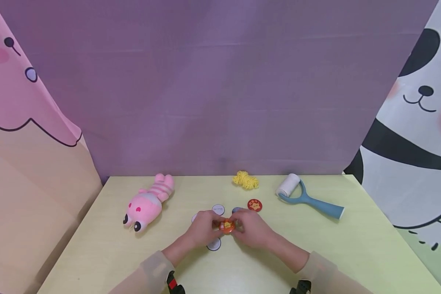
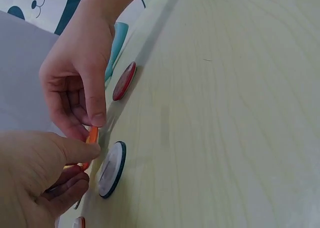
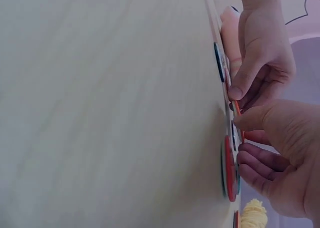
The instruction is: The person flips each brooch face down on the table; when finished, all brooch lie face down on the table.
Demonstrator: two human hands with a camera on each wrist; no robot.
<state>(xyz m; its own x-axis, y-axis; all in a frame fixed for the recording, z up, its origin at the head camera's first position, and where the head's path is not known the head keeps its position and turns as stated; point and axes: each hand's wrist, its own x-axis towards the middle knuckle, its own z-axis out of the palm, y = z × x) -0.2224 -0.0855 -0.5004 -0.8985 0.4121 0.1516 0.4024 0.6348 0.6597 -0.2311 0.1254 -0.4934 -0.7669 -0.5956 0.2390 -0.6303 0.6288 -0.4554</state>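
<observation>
Between both hands a round orange badge [image 1: 226,226] with a yellow figure is pinched by its edges, close over the table. My left hand [image 1: 204,229] grips its left edge with thumb and fingers; my right hand [image 1: 253,229] holds the right edge the same way. Beside the left hand lie white-backed round badges: one just behind it [image 1: 218,209] and a dark-rimmed badge [image 1: 214,245] in front. The left wrist view shows a pin across the back of a dark-rimmed badge [image 2: 113,170]. A red badge [image 1: 255,205] with a star lies behind the right hand, which partly hides a blue piece [image 1: 237,209].
A pink plush toy [image 1: 147,204] lies on the left of the pale table [image 1: 360,253]. At the back are a bundle of yellow string [image 1: 246,180] and a white roller with a blue forked handle [image 1: 316,203]. A purple cloth [image 1: 220,90] hangs behind.
</observation>
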